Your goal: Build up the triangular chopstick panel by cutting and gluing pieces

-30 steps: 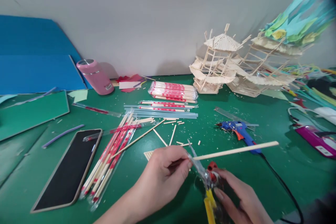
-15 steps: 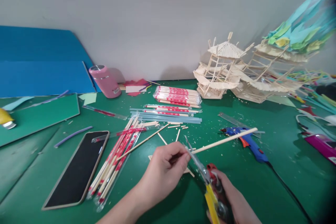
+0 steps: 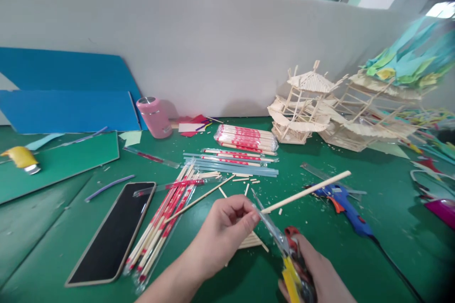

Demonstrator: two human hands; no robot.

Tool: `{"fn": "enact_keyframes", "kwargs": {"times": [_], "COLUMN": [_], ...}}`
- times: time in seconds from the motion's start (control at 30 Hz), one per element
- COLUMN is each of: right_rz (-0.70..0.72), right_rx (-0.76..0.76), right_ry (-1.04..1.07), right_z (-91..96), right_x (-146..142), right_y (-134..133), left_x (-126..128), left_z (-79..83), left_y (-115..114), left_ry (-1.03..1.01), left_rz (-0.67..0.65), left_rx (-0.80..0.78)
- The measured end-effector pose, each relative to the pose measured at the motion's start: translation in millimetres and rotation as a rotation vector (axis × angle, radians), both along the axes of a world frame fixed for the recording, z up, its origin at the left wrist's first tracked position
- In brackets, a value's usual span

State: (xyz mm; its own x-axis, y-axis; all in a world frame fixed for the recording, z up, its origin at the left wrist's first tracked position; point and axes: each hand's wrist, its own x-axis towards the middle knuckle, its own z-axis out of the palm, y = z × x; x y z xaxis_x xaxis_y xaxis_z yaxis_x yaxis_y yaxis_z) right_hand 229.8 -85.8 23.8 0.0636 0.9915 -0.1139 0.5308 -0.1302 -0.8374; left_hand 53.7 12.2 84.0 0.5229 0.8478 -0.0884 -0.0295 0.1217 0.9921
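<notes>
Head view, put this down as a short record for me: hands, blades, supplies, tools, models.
Left hand: pinches one end of a pale stick
Right hand: holds yellow-handled cutters
Blades: at the stick's pinched end; contact unclear
Supplies: wrapped sticks, right of the phone
Tools: blue glue gun, lying on the green table
Models: stick-built pavilion, before the grey partition

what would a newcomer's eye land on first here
Probably the tower built of pale sticks at the back right, beside a mass of blue-green strips. Next, in the front middle, the left hand holds a pale stick at the blades of the scissors in the right hand. The pink flask at the back left, near the grey wall, also stands out.
</notes>
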Motion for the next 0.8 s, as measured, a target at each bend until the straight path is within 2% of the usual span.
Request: {"fn": "enact_keyframes", "kwargs": {"times": [0.13, 0.2, 0.27, 0.43, 0.53, 0.6, 0.73, 0.8], "right_rz": [0.028, 0.025, 0.015, -0.040, 0.015, 0.037, 0.020, 0.015], "right_rx": [-0.022, -0.016, -0.005, 0.046, 0.041, 0.038, 0.036, 0.038], "right_ry": [0.002, -0.024, -0.046, -0.088, -0.073, -0.049, -0.052, -0.056], "right_z": [11.9, 15.6, 15.0, 1.0, -3.8, -3.6, -1.7, -1.7], "right_x": [-6.5, -8.4, -7.8, 2.3, 5.9, 5.3, 2.1, 1.6], "right_y": [5.9, 7.8, 8.1, 2.5, -0.1, -0.1, 2.2, 2.9], "left_x": [2.7, 2.3, 0.6, -3.9, -2.6, 0.2, 4.4, 3.7], "left_z": [0.0, 1.1, 2.2, 1.5, -0.3, -0.6, 1.1, 1.5], "left_y": [-6.4, -7.8, -6.8, 0.7, 1.0, -2.1, -9.4, -9.4], "left_ry": [0.111, 0.144, 0.111, -0.153, -0.170, -0.064, 0.197, 0.233], "left_rz": [0.062, 0.064, 0.042, -0.103, -0.111, -0.061, 0.075, 0.085], "left_rx": [0.176, 0.213, 0.147, -0.212, -0.244, -0.136, 0.307, 0.376]}}
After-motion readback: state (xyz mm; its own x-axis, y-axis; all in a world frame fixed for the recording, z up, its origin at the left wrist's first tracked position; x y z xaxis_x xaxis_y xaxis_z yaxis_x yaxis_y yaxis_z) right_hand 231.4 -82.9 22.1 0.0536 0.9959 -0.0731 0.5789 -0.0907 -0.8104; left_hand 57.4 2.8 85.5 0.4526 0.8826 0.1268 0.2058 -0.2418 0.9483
